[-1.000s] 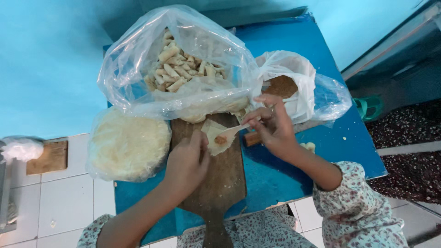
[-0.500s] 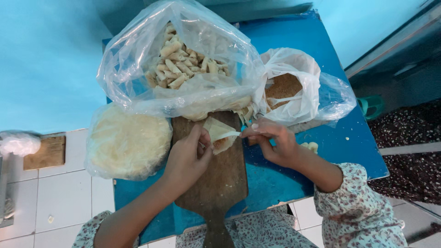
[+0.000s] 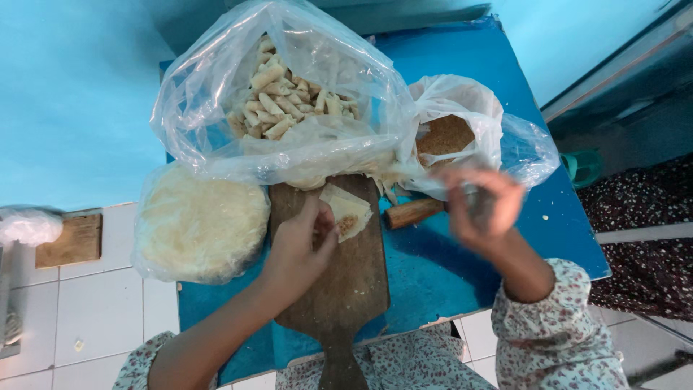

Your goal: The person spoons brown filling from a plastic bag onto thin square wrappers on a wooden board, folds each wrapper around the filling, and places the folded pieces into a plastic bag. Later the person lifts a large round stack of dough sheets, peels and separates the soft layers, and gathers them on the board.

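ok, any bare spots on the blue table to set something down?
Bare blue table shows between the wooden paddle board and right hand, and at the far right corner. The clear bag of rolls, filling bag and wrapper stack crowd the rest.

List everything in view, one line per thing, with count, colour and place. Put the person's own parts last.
blue table: one, blue, centre, carrying the food things.
wooden board: one, brown, with a handle, on the table's near middle.
wrapper with filling: one, pale, part folded, at the board's far end.
bag of rolls: one, clear plastic, many pale rolls inside, far centre.
stack of round wrappers: one, cream, in plastic, left of the board.
bag of brown filling: one, whitish plastic, right of the rolls.
wooden handle: one, brown, lying right of the board.
wood block: one, brown, on white tiles far left.
left hand: one, pressing the wrapper.
right hand: one, blurred, above the table's right side.
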{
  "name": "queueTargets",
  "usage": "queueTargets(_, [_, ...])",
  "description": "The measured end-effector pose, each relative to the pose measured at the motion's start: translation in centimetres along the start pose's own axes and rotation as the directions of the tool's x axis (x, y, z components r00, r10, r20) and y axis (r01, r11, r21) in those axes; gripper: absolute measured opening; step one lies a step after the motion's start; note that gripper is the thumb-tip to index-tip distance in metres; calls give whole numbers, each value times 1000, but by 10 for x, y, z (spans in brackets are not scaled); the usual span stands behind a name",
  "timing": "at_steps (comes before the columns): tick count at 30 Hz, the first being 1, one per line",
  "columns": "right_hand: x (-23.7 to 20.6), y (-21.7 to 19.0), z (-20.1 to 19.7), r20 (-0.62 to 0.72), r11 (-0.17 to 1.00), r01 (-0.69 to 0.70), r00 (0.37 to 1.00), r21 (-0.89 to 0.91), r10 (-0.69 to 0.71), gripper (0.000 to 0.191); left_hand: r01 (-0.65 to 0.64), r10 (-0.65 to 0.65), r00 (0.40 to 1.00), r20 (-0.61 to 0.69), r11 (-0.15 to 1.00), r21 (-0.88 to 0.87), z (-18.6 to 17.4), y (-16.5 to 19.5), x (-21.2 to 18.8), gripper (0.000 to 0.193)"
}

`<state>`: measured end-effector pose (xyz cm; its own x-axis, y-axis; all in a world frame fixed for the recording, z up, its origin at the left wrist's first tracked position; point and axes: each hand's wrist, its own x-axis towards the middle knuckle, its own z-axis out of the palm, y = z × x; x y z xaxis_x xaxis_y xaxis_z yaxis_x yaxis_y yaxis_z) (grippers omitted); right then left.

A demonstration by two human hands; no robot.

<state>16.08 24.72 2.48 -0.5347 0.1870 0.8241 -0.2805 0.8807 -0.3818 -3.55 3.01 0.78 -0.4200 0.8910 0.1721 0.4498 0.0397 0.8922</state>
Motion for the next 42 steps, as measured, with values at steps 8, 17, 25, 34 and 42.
queueTargets(8, [31, -16, -8, -95, 648, -131, 991, -750, 91, 55, -133, 135, 991, -3, 980, 145, 4, 1, -4, 22])
queueTargets(17, [-4, -24, 58, 355, 956, -200, 896, -216, 268, 39, -348, 324, 937, 132, 831, 433, 4, 3, -6, 30])
queueTargets(25, [-19, -29, 69, 306, 929, -345, 877, -135, 370, 38, -349, 322, 936, 144, 792, 501, 8, 5, -12, 34])
queueTargets(34, [-16, -47, 68, 282, 985, -52, 955, -165, 98, 40, -352, 279, 936, 215, 750, 560, 7, 7, -16, 41])
queueTargets(42, [-18, -53, 74, 287, 985, -148, 943, -91, 168, 43, -341, 281, 940, 194, 797, 499, 7, 4, -17, 40])
